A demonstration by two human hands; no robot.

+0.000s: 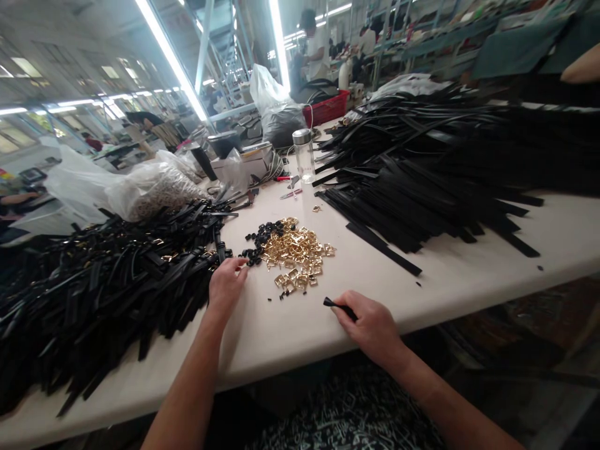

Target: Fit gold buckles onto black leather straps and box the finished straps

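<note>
My right hand [370, 322] is closed around a black strap [344, 307], whose folded end sticks out past the thumb and fingers, just above the table near its front edge. At the left edge of a small heap of black keeper loops [255, 253], my left hand [228, 284] has its thumb and fingertips drawn together. Whatever may be between those fingertips is too small to make out. Beside the loops lies a pile of gold buckles [297, 250], with a few dark bits scattered in front.
Buckled black straps [154, 269] are heaped on the left, and plain black strips [403, 200] on the right. Farther back stand a glass bottle [304, 156], a red basket [328, 107] and plastic bags [135, 187]. The table's front edge [300, 369] runs close to me. Other people are in the background.
</note>
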